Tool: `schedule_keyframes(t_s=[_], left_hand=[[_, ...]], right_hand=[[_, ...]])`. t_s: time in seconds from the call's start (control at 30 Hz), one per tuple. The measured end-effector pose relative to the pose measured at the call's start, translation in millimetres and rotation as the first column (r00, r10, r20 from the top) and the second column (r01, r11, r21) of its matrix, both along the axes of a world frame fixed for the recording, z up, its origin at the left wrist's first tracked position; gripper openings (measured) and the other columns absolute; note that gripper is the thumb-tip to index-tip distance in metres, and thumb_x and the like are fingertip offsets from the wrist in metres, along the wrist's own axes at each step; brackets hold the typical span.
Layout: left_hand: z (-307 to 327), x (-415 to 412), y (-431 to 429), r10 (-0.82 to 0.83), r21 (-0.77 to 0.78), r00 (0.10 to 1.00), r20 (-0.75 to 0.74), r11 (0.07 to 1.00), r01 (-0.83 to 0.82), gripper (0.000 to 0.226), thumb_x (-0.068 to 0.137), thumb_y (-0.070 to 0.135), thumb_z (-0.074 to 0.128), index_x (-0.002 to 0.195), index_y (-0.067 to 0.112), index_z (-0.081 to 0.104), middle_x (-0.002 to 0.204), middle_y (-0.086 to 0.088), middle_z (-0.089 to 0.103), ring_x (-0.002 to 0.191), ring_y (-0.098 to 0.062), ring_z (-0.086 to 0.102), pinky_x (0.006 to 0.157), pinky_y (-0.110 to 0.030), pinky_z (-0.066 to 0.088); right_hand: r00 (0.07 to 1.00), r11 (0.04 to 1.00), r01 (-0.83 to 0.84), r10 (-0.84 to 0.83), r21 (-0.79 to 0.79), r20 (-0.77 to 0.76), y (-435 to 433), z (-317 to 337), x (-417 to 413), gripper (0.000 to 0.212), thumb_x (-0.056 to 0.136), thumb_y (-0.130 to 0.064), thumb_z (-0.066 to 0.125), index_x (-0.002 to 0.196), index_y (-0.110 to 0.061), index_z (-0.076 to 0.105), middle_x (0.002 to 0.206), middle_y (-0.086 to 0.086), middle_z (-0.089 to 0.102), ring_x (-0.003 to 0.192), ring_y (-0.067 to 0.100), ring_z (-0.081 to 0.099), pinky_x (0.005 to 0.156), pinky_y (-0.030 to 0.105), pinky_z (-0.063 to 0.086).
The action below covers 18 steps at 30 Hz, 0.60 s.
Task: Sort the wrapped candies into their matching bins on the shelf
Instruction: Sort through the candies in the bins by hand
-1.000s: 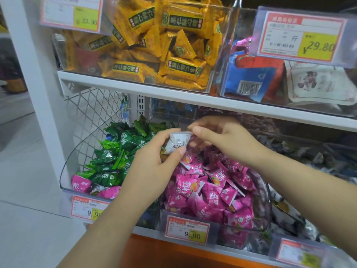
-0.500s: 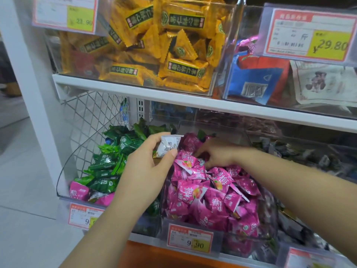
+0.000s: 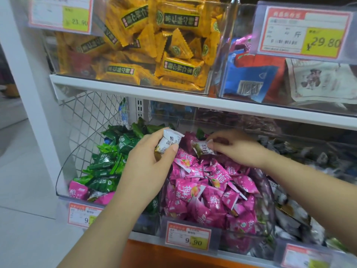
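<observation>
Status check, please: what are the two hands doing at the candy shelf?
Left hand grips a white wrapped candy. Right hand pinches a second white wrapped candy over the clear plastic bin of pink candies. Nothing blocking.

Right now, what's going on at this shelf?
A person is sorting candy on the lower shelf. The left hand holds a white-wrapped candy over the divide between the green bin and the pink bin. The right hand pinches a second white-wrapped candy at the back of the pink pile. Neither is binned yet. Stray pink candies lie at the green bin's front.
</observation>
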<state>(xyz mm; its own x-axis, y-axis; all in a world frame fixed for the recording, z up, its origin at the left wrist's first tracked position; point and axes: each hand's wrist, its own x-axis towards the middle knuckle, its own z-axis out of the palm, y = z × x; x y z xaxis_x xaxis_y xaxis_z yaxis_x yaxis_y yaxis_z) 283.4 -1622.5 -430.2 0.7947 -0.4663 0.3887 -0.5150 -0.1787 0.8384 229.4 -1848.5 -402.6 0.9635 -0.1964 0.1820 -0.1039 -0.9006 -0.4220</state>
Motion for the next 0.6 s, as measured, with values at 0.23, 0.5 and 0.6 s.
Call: schedule_keyframes(t_s=[0.23, 0.5, 0.6], left_hand=[[9, -24, -18, -0.039, 0.044, 0.999, 0.038, 0.998, 0.037, 0.02, 0.086, 0.039, 0.062, 0.099, 0.041, 0.048, 0.094, 0.024, 0.056, 0.064, 0.01, 0.049, 0.061, -0.003, 0.038], [19, -76, -64, -0.202, 0.07, 0.975, 0.095, 0.978, 0.196, 0.015, 0.086, 0.037, 0.064, 0.093, 0.036, 0.051, 0.072, 0.017, 0.055, 0.062, 0.004, 0.05, 0.054, -0.012, 0.036], [19, -93, -88, -0.223, 0.071, 0.967, 0.124, 0.974, 0.216, 0.017, 0.089, 0.036, 0.062, 0.098, 0.032, 0.049, 0.069, 0.015, 0.05, 0.059, 0.001, 0.05, 0.05, -0.015, 0.037]], right_hand=[[0.995, 0.956, -0.087, 0.07, 0.281, 0.072, 10, 16, -75, 0.024, 0.078, -0.046, 0.059, 0.086, -0.026, 0.069, 0.08, -0.001, 0.07, 0.073, 0.012, 0.062, 0.075, 0.034, 0.048], [1.0, 0.975, 0.014, -0.016, 0.223, 0.004, -4, 24, -148, 0.017, 0.082, -0.036, 0.063, 0.092, -0.026, 0.072, 0.096, -0.007, 0.07, 0.086, 0.012, 0.066, 0.08, 0.033, 0.051], [0.99, 0.97, 0.126, -0.136, 0.208, 0.035, -25, 24, -175, 0.023, 0.084, -0.038, 0.06, 0.091, -0.02, 0.072, 0.084, 0.001, 0.071, 0.079, 0.022, 0.065, 0.075, 0.037, 0.05]])
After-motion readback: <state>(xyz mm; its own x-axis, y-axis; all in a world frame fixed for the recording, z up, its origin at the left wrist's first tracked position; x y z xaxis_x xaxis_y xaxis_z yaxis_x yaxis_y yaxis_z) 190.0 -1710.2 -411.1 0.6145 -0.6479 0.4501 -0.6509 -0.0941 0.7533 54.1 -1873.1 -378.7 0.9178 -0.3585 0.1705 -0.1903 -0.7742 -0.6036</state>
